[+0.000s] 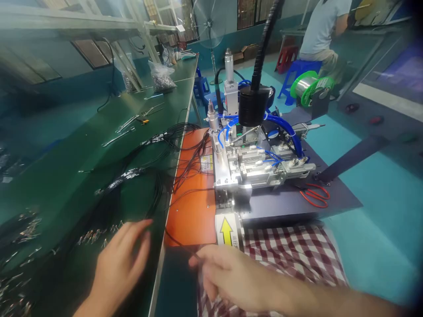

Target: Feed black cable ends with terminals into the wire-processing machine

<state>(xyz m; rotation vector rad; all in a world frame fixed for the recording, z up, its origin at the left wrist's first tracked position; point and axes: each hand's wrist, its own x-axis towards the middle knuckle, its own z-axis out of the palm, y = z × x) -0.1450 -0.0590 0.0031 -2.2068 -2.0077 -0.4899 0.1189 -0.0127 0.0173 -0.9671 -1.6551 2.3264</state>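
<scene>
My left hand (pixel 120 255) hovers over the green table, thumb and forefinger apart, with nothing seen between them. Beside it lie black cables (pixel 157 193) in loose bundles. In my right hand (pixel 228 273), closed in a pinch in front of the machine, is a thin black cable (pixel 178 241) that runs left toward the table edge. Just beyond that hand is a white label with a yellow arrow (pixel 226 231). An orange plate (pixel 191 220) spans from the table to the metal machine (pixel 257 163), with more cables lying across it.
Several cable ends with bare metal tips (pixel 90 235) lie at the left. Red-handled scissors (pixel 315 196) rest on the machine's base. A green wire spool (pixel 310 88) stands behind. A black lamp (pixel 253 105) hangs over the machine. A seated person (pixel 325 33) is at the back right.
</scene>
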